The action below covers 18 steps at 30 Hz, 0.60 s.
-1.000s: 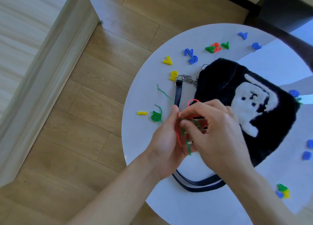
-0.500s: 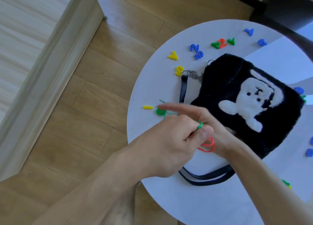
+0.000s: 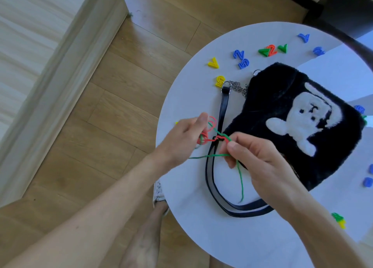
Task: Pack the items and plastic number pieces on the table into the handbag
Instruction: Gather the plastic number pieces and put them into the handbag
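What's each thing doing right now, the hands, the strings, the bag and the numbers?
left hand, holds loops of red string.
right hand, pinches green string and red string.
red string, twisted with green string.
handbag, lying flat on the table.
number pieces, scattered loose outside the handbag.

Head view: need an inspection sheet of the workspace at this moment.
Surface: round white table, partly sunlit.
Job's things: black furry handbag lies flat, its strap looped toward the near edge; number pieces scattered around it; red and green strings stretched between the hands.
Clutter: nothing seen.
Grippers: left hand grips the coiled end of the strings; right hand pinches the other end, a green tail hanging below.
Cables: nothing seen.
Surroundings: wooden floor, pale wall at left, a shoe beside the table edge.
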{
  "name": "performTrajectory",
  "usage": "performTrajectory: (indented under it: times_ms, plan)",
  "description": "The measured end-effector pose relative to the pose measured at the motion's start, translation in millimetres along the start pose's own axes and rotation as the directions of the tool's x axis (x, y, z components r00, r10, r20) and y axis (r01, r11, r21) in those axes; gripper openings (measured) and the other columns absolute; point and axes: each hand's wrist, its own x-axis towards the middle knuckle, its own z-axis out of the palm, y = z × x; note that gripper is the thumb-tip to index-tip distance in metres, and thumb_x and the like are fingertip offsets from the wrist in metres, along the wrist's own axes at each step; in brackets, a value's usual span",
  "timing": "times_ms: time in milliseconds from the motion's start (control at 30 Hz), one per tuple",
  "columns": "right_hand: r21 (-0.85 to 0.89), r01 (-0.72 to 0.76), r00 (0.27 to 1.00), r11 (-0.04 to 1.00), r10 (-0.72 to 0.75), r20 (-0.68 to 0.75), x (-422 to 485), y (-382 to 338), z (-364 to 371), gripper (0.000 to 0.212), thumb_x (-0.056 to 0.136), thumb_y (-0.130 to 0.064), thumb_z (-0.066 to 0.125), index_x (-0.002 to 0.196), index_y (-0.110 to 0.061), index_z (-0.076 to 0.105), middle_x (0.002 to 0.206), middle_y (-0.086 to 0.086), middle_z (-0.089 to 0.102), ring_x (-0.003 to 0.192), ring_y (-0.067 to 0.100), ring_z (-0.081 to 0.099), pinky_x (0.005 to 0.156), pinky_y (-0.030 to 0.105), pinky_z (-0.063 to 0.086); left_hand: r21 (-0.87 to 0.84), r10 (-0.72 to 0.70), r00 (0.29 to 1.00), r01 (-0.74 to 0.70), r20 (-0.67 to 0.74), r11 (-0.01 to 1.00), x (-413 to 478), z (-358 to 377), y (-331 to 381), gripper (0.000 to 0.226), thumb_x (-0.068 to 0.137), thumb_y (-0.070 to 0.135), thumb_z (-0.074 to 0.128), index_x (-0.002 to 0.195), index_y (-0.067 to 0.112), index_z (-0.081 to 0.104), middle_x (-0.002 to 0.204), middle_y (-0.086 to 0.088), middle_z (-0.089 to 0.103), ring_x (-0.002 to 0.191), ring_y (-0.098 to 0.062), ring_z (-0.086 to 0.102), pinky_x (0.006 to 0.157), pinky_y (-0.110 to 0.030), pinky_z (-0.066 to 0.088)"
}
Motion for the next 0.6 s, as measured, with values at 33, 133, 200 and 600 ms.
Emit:
performTrajectory:
  times_ms: [33, 133, 200, 600]
  plan:
    - [-0.002, 0.02, 1.0, 1.0, -0.02, -0.014, 2, -6, 2, 0.031, 0.104, -0.01, 0.046, 0.082, 0.006, 0.059, 0.068, 0.011, 0.05, 0.063, 0.007, 0.046, 0.063, 0.011, 0.038, -0.101, -0.048, 0.994, 0.058, 0.1, 0.993, -4, 8, -1, 0.059, 0.101, 0.063, 0.021, 0.069, 0.019, 0.044, 0.057, 0.011, 0.037, 0.053, -0.01, 0.027, 0.053, -0.025, 0.022]
    - [-0.02, 0.006, 0.998, 1.0, -0.007, -0.067, 12, -22, 12, 0.029, 0.103, -0.01, 0.049, 0.082, 0.005, 0.063, 0.088, 0.013, 0.06, 0.071, 0.013, 0.056, 0.062, 0.017, 0.05, -0.427, -0.017, 0.949, 0.157, 0.313, 0.89, -13, 31, -4, 0.081, 0.089, 0.078, 0.006, 0.098, 0.019, 0.06, 0.083, -0.009, 0.038, 0.071, -0.027, 0.018, 0.061, -0.04, 0.014]
    - [-0.245, -0.005, 0.986, 0.97, -0.036, -0.164, 17, -24, 21, 0.025, 0.099, -0.016, 0.055, 0.078, -0.01, 0.066, 0.094, -0.003, 0.057, 0.081, 0.003, 0.054, 0.067, 0.011, 0.047, -0.612, 0.004, 0.941, 0.217, 0.339, 0.761, -17, 39, -3, 0.078, 0.087, 0.08, 0.009, 0.107, 0.033, 0.068, 0.097, -0.01, 0.045, 0.074, -0.021, 0.026, 0.062, -0.038, 0.013]
    - [-0.303, -0.089, 0.842, 0.949, -0.091, -0.531, 46, 32, 20, 0.009, 0.091, -0.01, 0.063, 0.095, -0.018, 0.065, 0.091, -0.003, 0.065, 0.08, 0.009, 0.059, 0.078, 0.03, 0.051, -0.618, -0.302, 0.953, 0.238, 0.001, 0.749, -11, -3, -36, 0.038, 0.105, 0.03, 0.042, 0.068, 0.021, 0.039, 0.058, 0.005, 0.022, 0.042, -0.008, 0.018, 0.035, -0.016, 0.018]
